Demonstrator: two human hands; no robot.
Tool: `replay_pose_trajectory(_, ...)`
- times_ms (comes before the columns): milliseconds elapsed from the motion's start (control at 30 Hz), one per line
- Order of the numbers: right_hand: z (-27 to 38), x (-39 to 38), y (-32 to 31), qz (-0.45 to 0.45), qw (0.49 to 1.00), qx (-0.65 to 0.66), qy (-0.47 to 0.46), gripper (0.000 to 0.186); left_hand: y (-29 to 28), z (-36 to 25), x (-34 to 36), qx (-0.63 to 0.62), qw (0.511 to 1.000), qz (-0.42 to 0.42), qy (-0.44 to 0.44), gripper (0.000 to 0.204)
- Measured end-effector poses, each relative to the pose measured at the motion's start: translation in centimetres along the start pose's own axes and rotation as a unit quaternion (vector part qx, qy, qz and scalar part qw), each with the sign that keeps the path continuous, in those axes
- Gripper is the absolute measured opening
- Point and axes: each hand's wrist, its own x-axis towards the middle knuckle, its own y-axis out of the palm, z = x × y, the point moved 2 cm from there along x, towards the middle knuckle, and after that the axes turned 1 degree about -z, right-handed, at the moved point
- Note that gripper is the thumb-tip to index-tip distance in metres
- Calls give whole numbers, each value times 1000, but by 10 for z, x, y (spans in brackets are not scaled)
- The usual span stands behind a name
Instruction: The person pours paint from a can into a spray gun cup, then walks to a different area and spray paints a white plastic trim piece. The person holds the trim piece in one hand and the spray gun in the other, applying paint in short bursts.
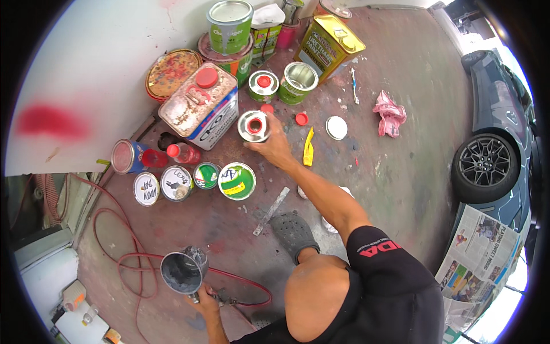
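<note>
My right hand point(276, 144) is wrapped round the side of a small round tin point(246, 123) with a silver top and an uncapped red spout. A red cap point(267, 108) shows just past its rim. Lower left, my left hand point(209, 308) grips a spray gun point(193, 297) below its metal cup point(186, 269). The cup's mouth is uncovered and its inside looks grey; any liquid in it is hard to make out. Near the right hand stand a green tin with a red cap point(256, 92) and an open green can point(298, 90).
A large rectangular thinner can point(215, 129) and several lidded paint tins point(238, 182) stand left. A gold can point(344, 40) is at the back. A red hose point(134, 253) loops across the floor. A white lid point(337, 128), pink cloth point(389, 114) and metal ruler point(271, 211) lie about. A car point(487, 160) stands right.
</note>
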Motion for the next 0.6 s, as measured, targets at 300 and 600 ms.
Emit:
replay_pose_trajectory(300,-44,-2,-58,-18,977,-206,-49,104,13,-6,-9,-1,999,-28,-17,23)
replay_pose_trajectory(600,-123,49,-198,46,842,-450,294,107,20,-4,-19,9,998,-49,-41,25)
